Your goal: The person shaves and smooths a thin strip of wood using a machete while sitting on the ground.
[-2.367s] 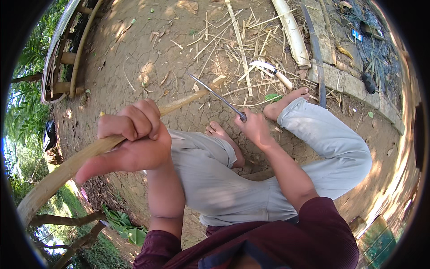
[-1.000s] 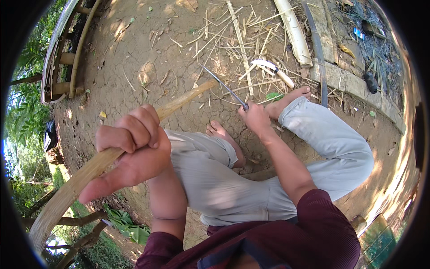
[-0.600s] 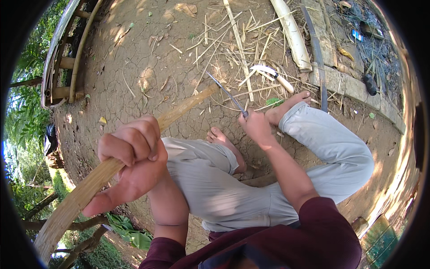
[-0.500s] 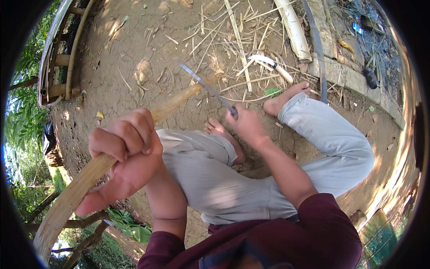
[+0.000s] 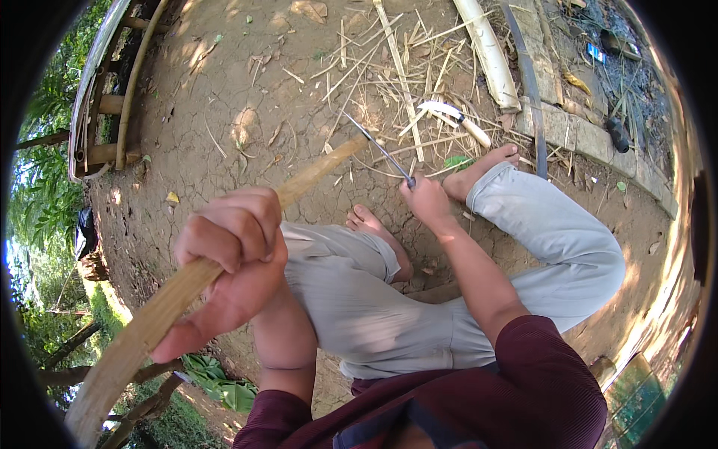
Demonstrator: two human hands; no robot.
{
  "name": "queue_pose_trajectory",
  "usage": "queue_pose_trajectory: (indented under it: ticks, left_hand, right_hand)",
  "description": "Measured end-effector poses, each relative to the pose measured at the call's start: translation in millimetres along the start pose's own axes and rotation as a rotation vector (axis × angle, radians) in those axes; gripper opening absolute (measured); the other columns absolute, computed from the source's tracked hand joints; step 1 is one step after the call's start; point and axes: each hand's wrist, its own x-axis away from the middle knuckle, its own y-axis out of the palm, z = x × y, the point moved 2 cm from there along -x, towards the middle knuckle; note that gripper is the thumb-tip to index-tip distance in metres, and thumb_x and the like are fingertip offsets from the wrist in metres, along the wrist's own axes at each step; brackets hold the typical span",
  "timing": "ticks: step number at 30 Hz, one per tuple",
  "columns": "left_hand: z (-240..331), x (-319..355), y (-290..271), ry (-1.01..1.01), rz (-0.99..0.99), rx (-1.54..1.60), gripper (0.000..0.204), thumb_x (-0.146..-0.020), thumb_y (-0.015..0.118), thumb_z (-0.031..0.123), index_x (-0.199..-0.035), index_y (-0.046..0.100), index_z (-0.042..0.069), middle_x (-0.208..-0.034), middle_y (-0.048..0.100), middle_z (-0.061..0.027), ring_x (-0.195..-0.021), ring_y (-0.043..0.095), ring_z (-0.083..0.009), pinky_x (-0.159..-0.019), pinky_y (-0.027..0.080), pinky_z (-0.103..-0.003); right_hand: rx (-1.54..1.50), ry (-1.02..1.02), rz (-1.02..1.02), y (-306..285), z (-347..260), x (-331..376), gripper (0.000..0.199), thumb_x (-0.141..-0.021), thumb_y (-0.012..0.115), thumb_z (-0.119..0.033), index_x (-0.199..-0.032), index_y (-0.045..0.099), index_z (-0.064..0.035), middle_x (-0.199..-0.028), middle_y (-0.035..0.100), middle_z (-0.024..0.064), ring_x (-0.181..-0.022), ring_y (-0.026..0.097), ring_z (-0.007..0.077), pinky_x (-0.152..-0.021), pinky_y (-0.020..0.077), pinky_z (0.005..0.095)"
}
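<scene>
On my feed, the ground ahead is strewn with pale split strips [image 5: 396, 56], and among them lies a sickle [image 5: 476, 133], its handle near the right foot [image 5: 497, 161]. A thick pale pole [image 5: 490, 60] and a dark flat bar [image 5: 534, 105] run along the low brick edging [image 5: 572, 135]. Far left I see a wooden frame [image 5: 108, 155]; green leaves [image 5: 224, 385] lie lower down. Near the hands, only the bent legs [image 5: 550, 232] crowd the working space. A small blue packet [image 5: 596, 53] at upper right carries pale marks too tiny for me to read. The left hand [image 5: 243, 236] is raised close to the camera, fingers wrapped around a wooden stick [image 5: 142, 334], thumb stretched along it. The right hand [image 5: 428, 200], held lower, grips a knife [image 5: 388, 156]; its blade crosses the stick's far end, though I cannot tell whether it cuts in.
</scene>
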Motion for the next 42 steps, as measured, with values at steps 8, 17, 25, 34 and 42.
queue_pose_trajectory:
  ticks: [8, 17, 25, 34, 42]
  left_hand:
    - [10, 1, -9, -0.011, 0.123, -0.048, 0.078, -0.074, 0.042, 0.091, -0.065, 0.032, 0.014, -0.046, 0.026, 0.0028, -0.041, 0.022, -0.0098, -0.045, 0.016, -0.028]
    - [15, 0, -25, -0.020, 0.253, -0.053, 0.079, -0.075, 0.039, 0.092, -0.064, 0.031, 0.014, -0.046, 0.027, 0.0018, -0.040, 0.022, -0.0106, -0.042, 0.016, -0.027]
    - [10, 6, -29, -0.003, 0.317, -0.032, 0.080, -0.073, 0.037, 0.094, -0.063, 0.029, 0.015, -0.045, 0.023, 0.0035, -0.039, 0.020, -0.0097, -0.042, 0.015, -0.027]
    - [8, 3, -28, -0.014, 0.236, -0.062, 0.080, -0.073, 0.038, 0.094, -0.064, 0.030, 0.015, -0.046, 0.025, 0.0038, -0.040, 0.021, -0.0106, -0.044, 0.015, -0.028]
    - [9, 6, -29, -0.010, 0.292, -0.070, 0.081, -0.072, 0.037, 0.094, -0.064, 0.030, 0.014, -0.046, 0.025, 0.0039, -0.039, 0.023, -0.0102, -0.042, 0.017, -0.027]
  right_hand:
    - [-0.118, -0.145, 0.018, -9, -62, 31, 0.031, -0.089, 0.062, -0.031, -0.093, 0.064, -0.0001, -0.072, 0.066, 0.0247, -0.072, 0.066, 0.0454, -0.068, 0.0524, 0.0533]
    - [-0.091, -0.195, -0.040, -28, -90, 21, 0.033, -0.091, 0.060, -0.033, -0.098, 0.058, -0.0015, -0.074, 0.066, 0.0235, -0.071, 0.066, 0.0427, -0.065, 0.0526, 0.0534]
    - [0.043, 0.016, 0.002, 21, -10, -17, 0.035, -0.090, 0.060, -0.035, -0.089, 0.063, 0.0002, -0.076, 0.067, 0.0249, -0.074, 0.066, 0.0449, -0.069, 0.0524, 0.0533]
    - [-0.077, -0.123, -0.082, -25, -81, 24, 0.036, -0.093, 0.058, -0.037, -0.089, 0.064, -0.0015, -0.072, 0.066, 0.0230, -0.071, 0.067, 0.0407, -0.066, 0.0525, 0.0506]
    - [0.155, 0.081, -0.119, 7, -8, -2, 0.038, -0.092, 0.058, -0.036, -0.096, 0.067, 0.0003, -0.089, 0.069, 0.0260, -0.089, 0.067, 0.0433, -0.080, 0.0530, 0.0523]
